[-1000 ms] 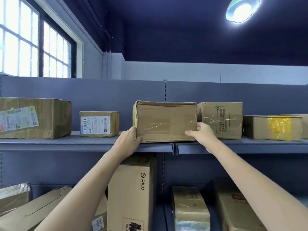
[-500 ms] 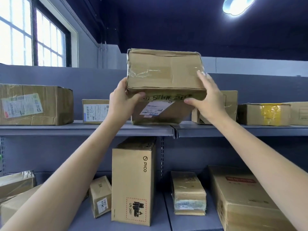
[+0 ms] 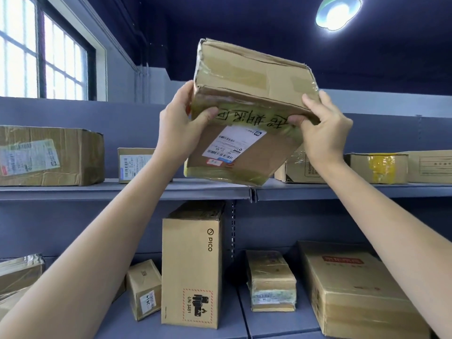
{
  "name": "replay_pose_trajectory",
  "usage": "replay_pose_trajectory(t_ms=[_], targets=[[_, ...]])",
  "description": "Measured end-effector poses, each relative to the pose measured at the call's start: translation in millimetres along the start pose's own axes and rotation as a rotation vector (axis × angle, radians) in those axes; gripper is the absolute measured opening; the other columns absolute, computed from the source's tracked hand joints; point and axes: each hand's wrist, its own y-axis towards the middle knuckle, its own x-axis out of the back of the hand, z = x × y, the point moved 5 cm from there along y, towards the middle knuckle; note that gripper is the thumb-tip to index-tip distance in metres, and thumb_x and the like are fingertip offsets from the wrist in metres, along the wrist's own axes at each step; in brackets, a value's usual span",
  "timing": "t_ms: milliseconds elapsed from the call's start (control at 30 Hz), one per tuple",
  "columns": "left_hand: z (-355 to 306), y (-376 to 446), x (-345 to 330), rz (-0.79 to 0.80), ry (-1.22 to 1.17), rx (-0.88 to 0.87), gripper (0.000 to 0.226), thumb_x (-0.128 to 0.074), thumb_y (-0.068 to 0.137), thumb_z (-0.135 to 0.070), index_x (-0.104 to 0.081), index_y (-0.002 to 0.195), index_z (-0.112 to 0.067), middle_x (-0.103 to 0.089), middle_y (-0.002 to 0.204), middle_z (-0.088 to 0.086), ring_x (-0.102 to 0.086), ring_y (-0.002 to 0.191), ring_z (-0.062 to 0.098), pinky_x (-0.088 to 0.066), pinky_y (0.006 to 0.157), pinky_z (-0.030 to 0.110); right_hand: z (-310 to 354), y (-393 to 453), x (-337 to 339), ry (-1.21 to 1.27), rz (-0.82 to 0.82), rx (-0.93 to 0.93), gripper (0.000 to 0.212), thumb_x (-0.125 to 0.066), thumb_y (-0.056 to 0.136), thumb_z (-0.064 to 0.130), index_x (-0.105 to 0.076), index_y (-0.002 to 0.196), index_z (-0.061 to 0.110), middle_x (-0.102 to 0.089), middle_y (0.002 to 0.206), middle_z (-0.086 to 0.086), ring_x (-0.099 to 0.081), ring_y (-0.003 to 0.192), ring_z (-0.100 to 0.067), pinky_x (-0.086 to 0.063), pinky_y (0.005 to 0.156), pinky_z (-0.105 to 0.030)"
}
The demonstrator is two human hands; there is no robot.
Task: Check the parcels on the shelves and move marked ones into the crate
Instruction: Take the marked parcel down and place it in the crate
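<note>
I hold a taped brown cardboard parcel (image 3: 247, 94) up in the air above the upper shelf (image 3: 122, 190), tilted so its underside faces me. That face carries black handwritten characters on yellowish tape and a white shipping label with barcodes. My left hand (image 3: 178, 128) grips its left side, thumb on the marked face. My right hand (image 3: 322, 126) grips its right edge. No crate is in view.
Other parcels stand on the upper shelf: a large box (image 3: 49, 155) at left, a small labelled one (image 3: 133, 163), and boxes at right (image 3: 378, 167). The lower shelf holds a tall PICO carton (image 3: 193, 263), a small box (image 3: 144, 288), a wrapped bundle (image 3: 270, 280) and a flat box (image 3: 354, 287).
Both hands lifted the parcel off the upper shelf, raised it and tipped it back, so its marked, labelled underside came into view.
</note>
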Motion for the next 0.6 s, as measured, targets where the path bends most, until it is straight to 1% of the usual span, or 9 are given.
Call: replay_pose_trajectory(t_ms=[67,133,233,267,333,367,433,500,600], targets=[[4.7,1.6,-2.8,0.029,0.137,0.046,0.055,-0.068,0.081,-0.029,-0.046,0.13,-0.018,-0.058,0.124,-0.005,-0.051,0.119,0.016,-0.04,0.102,0.032,-4.5,1.5,7.0,0.041,-0.041,-0.071,0.047,-0.073,0.075,0.003,-0.059,0.12,0.001,-0.048,0.136,-0.02,-0.048,0.12,-0.012,-0.03,0.092,0.004],[23.5,-3.0,-1.9,0.025,0.273,0.185,0.079,-0.069,0.083,-0.032,-0.026,0.145,-0.009,-0.037,0.147,0.006,-0.031,0.137,0.023,-0.028,0.11,0.033,-13.1,4.9,16.8,0.083,-0.082,-0.178,0.046,-0.073,0.076,0.007,-0.06,0.12,0.005,-0.054,0.131,-0.01,-0.051,0.116,-0.01,-0.03,0.088,0.006],[60.9,-15.8,-0.7,0.042,0.322,0.398,0.098,-0.069,0.081,-0.038,-0.007,0.147,0.001,-0.01,0.156,0.018,-0.004,0.145,0.029,-0.012,0.117,0.039,-29.3,10.1,35.3,0.146,-0.173,-0.33,0.038,-0.07,0.08,0.014,-0.065,0.117,0.006,-0.066,0.109,-0.002,-0.06,0.099,-0.009,-0.043,0.085,-0.007],[71.3,-22.0,-2.4,0.066,0.297,0.48,0.101,-0.069,0.08,-0.042,-0.008,0.146,0.003,-0.009,0.156,0.02,-0.005,0.145,0.029,-0.014,0.117,0.04,-34.7,9.4,40.5,0.184,-0.202,-0.392,0.034,-0.069,0.082,0.015,-0.066,0.114,0.005,-0.068,0.1,-0.001,-0.061,0.091,-0.008,-0.048,0.081,-0.011],[85.6,-33.7,-11.9,0.131,0.238,0.584,0.093,-0.067,0.078,-0.05,-0.024,0.14,0.005,-0.029,0.148,0.023,-0.033,0.133,0.031,-0.033,0.106,0.041,-46.2,4.6,45.8,0.264,-0.259,-0.52,0.026,-0.066,0.084,0.014,-0.068,0.109,0.004,-0.067,0.089,0.002,-0.063,0.08,-0.006,-0.05,0.071,-0.013],[87.0,-38.6,-18.8,0.166,0.207,0.597,0.083,-0.065,0.08,-0.05,-0.034,0.134,0.005,-0.038,0.142,0.022,-0.043,0.123,0.031,-0.04,0.097,0.039,-50.9,0.0,46.0,0.299,-0.282,-0.58,0.025,-0.066,0.085,0.015,-0.068,0.108,0.005,-0.067,0.087,0.002,-0.063,0.079,-0.007,-0.051,0.071,-0.015],[83.7,-41.8,-32.5,0.182,0.069,0.544,0.058,-0.061,0.086,-0.042,-0.051,0.122,0.002,-0.055,0.129,0.018,-0.053,0.117,0.031,-0.042,0.094,0.04,-56.7,-12.9,42.7,0.363,-0.299,-0.704,0.026,-0.066,0.085,0.017,-0.068,0.109,0.006,-0.068,0.089,0.002,-0.064,0.083,-0.01,-0.053,0.078,-0.021],[75.5,-41.3,-38.3,0.106,-0.1,0.508,0.03,-0.061,0.088,-0.031,-0.061,0.107,-0.008,-0.067,0.108,0.007,-0.062,0.104,0.025,-0.048,0.091,0.037,-58.8,-25.1,37.8,0.405,-0.267,-0.802,0.027,-0.068,0.084,0.018,-0.068,0.109,0.007,-0.068,0.087,0.004,-0.065,0.087,-0.013,-0.053,0.085,-0.027],[69.4,-38.6,-32.9,-0.039,-0.23,0.486,0.022,-0.062,0.089,-0.024,-0.06,0.103,-0.008,-0.067,0.1,0.004,-0.064,0.088,0.017,-0.052,0.079,0.032,-60.9,-37.3,32.2,0.482,-0.184,-0.855,0.017,-0.068,0.083,0.019,-0.067,0.098,0.012,-0.066,0.084,0.007,-0.065,0.096,-0.018,-0.052,0.092,-0.038]])
